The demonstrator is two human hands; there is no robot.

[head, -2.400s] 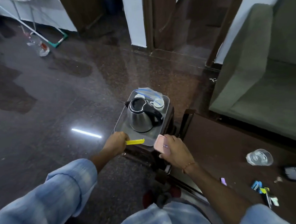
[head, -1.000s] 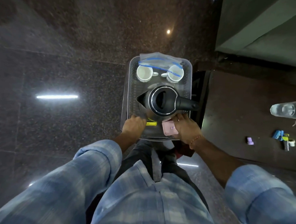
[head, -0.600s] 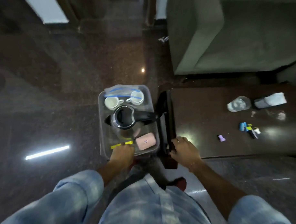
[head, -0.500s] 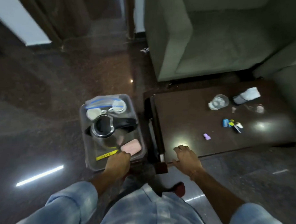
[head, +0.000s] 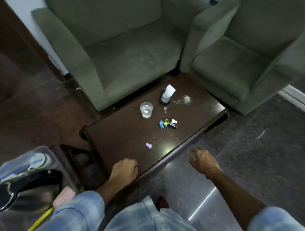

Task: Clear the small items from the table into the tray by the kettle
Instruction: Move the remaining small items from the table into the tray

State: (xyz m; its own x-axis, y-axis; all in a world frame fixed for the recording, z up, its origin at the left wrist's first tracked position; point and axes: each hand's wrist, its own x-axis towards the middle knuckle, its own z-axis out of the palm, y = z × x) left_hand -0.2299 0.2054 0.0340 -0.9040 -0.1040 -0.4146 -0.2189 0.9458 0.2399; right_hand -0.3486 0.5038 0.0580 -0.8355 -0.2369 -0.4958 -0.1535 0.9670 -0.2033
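L hand [head: 124, 171] loosely curled over near corner of dark surface [head: 124, 133], grip holds nothing. R hand [head: 202, 159] off the front edge, above floor, fingers spread, grip released. Tray [head: 51, 153] at lower L w/ kettle [head: 28, 187]; pink case [head: 63, 196] and yellow strip [head: 40, 220] lie in it. On surface, apart from both hands: purple piece [head: 149, 145], cluster of blue/yellow/black bits [head: 167, 123], glass [head: 146, 109], white packet [head: 167, 94].

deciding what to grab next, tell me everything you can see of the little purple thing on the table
The small purple item is a short, stubby, pale lilac piece, plastic by the look, with one end wider. It lies on its side on the dark wooden table, alone near the front edge, touching nothing else. Its details are too small to identify.
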